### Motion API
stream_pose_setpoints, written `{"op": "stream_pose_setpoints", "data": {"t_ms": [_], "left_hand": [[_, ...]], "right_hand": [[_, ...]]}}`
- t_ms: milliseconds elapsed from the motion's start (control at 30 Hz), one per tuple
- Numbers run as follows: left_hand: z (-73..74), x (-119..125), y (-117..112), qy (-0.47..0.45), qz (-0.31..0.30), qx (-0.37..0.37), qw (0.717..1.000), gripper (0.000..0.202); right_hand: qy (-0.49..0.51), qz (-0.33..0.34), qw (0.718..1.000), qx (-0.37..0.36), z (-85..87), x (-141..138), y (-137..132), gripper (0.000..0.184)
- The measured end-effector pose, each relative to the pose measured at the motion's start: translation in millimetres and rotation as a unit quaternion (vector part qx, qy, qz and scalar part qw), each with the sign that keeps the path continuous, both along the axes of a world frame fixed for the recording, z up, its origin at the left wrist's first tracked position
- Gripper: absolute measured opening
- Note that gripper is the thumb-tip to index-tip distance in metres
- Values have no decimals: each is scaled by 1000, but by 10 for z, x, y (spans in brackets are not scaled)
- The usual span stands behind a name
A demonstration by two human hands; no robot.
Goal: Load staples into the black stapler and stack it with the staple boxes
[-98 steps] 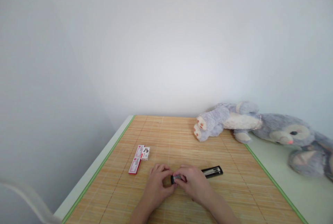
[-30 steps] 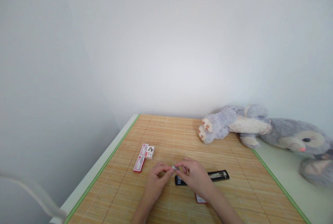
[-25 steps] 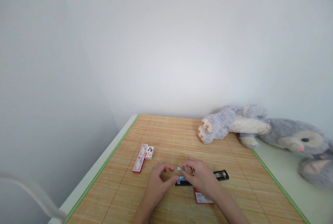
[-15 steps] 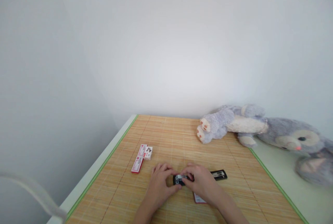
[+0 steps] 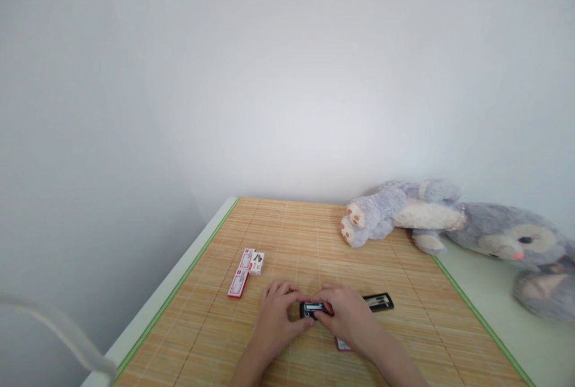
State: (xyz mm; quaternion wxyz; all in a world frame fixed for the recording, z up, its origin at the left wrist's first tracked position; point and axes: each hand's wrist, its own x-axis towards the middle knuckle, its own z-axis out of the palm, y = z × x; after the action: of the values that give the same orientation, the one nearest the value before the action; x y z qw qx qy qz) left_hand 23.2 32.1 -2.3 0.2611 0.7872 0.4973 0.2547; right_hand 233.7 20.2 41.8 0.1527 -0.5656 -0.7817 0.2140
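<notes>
A black stapler point(image 5: 381, 302) lies opened out flat on the mat, its two arms stretched left and right. My left hand point(image 5: 281, 315) grips the stapler's left end between thumb and index finger. Over the stapler's middle, my right hand point(image 5: 345, 313) pinches what looks like a silvery strip of staples point(image 5: 314, 308), which lies along the left arm's channel. The fingers hide part of the strip and the stapler's centre. Under my right wrist, a small red-and-white box point(image 5: 343, 344) is mostly covered.
Two flat red-and-white boxes point(image 5: 238, 283) and a small white box point(image 5: 257, 263) with a stapler picture lie left of my hands. A grey plush toy point(image 5: 417, 213) rests along the back right of the bamboo mat point(image 5: 215, 339). A pale cable point(image 5: 58, 327) crosses the lower left.
The silvery strip now lies more evenly along the stapler's channel, and my right fingers have shifted slightly to the right. My left hand stays at the stapler's end.
</notes>
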Motion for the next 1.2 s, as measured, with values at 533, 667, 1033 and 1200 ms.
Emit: {"op": "stream_pose_setpoints", "data": {"t_ms": [533,667,1033,1200], "left_hand": [[4,2,2,5,3,3,1000,36],[-6,-4,7,3,7,7,1000,32],[7,2,-7,-14,3,11,1000,29],[26,-5,-13,-32,5,12,999,32]], "right_hand": [[22,-6,999,25,-2,-57,-40,16],[11,-4,999,42,-92,-120,-48,18],[32,-6,997,76,-197,-168,-184,22],[51,-13,997,61,-155,-148,-203,22]]}}
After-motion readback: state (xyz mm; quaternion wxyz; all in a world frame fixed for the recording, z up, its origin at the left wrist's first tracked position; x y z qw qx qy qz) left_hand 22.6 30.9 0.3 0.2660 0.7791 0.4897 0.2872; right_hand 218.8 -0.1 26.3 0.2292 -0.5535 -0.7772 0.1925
